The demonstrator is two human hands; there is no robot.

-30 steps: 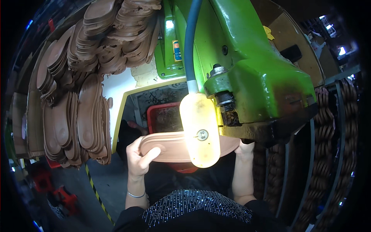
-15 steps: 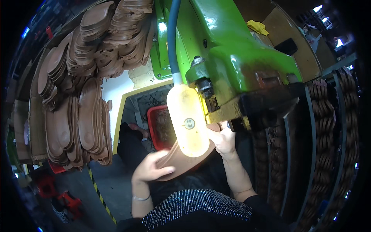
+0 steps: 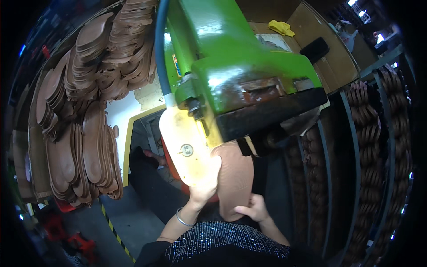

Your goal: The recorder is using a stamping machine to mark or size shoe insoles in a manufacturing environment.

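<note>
grey floor point(image 3: 135, 222), yellow-black striped tape point(image 3: 116, 230) | red stools point(image 3: 82, 246) lower left | metal rack point(image 3: 358, 155) right | glowing oblong lamp point(image 3: 175, 129) | bright lights point(image 3: 379, 38) upper right

A black, glittering top point(image 3: 222, 242) accompanies 1 silver bangle point(image 3: 179, 218).

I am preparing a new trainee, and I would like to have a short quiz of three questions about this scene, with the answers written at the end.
1. Multiple choice: what is the main colour of the large machine beside the lit lamp?
A) red
B) green
C) white
2. True or false: a bracelet is worn on the left wrist.
3. Fill in the blank with upper or lower: the right grip holds the sole near its ____ end, as seen in the picture.

Key: 1. B; 2. True; 3. lower
</note>
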